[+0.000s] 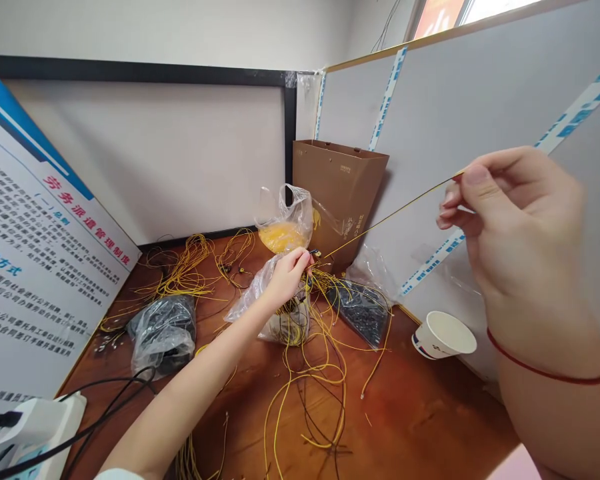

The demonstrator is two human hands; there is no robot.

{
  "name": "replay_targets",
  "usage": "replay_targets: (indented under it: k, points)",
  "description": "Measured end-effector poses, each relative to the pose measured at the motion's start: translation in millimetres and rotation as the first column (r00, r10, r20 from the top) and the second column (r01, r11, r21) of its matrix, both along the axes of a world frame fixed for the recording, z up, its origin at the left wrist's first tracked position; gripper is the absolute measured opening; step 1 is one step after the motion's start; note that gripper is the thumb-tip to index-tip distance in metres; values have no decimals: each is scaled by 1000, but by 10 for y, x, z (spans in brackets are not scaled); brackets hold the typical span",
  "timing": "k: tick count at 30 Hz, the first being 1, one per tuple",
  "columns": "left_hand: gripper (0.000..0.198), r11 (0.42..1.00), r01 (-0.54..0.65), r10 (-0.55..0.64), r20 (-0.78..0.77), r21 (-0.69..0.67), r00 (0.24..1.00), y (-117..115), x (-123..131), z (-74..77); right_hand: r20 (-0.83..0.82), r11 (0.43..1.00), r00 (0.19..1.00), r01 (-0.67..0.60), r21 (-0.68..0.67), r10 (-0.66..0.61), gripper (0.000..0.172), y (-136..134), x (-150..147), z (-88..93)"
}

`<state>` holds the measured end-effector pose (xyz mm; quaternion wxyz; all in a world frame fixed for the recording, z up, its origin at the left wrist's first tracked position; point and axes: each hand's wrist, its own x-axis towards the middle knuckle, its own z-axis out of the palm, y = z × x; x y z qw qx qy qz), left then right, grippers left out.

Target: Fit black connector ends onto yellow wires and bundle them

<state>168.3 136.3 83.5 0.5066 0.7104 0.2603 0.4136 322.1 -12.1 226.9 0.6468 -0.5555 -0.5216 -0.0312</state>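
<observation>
My right hand (510, 207), with a red string round its wrist, is raised at the right and pinches one end of a thin yellow wire (395, 212). The wire runs taut down and left toward my left hand (291, 272). That hand reaches to the middle, its fingers closed on a small dark piece (316, 253) at the head of a wire bundle. Below it, loose yellow and dark wires (325, 367) spread in loops over the brown table (410, 413). A plastic bag (285, 327) with wires lies just under my left hand.
A brown paper bag (337, 193) stands behind, beside a clear bag of yellow parts (283, 237). Bags of black parts (165, 330) lie left and right. A paper cup (445, 333) stands by the right panel. Black cables and a white plug (35, 420) occupy the lower left.
</observation>
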Motion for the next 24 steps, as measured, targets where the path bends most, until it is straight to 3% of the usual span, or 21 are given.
replay_targets:
  k: [7,10,12,14,16,18,20,23,24]
  points:
    - [27,990,-139,142,-92,39,986,202,8,-321,-80,995,995,61,-73,-66,21,103,126,-68]
    - [23,979,-197,201,-86,44,976,299,-43,-417,-108,992,991,60,-108,-72,23,60,214,-225]
    - [22,970,-240,243,-78,39,967,346,-80,-464,-58,972,998,11,-234,-26,26,6,233,-385]
    - [23,962,-271,272,-69,31,960,379,-109,-503,57,885,989,-95,-455,136,29,-49,212,-565]
    - [24,959,-281,282,-59,26,958,399,-123,-534,135,716,918,-191,-672,372,29,-97,160,-720]
    - [24,961,-276,277,-51,28,959,409,-129,-550,155,579,827,-232,-781,540,25,-143,91,-803]
    - [24,964,-263,265,-51,38,963,410,-132,-548,174,545,772,-250,-801,611,23,-210,19,-787]
    - [23,972,-230,233,-68,55,970,399,-139,-522,194,572,722,-324,-754,664,21,-391,-78,-640]
    - [22,974,-217,221,-76,59,972,394,-141,-512,224,608,719,-331,-722,658,23,-473,-101,-593]
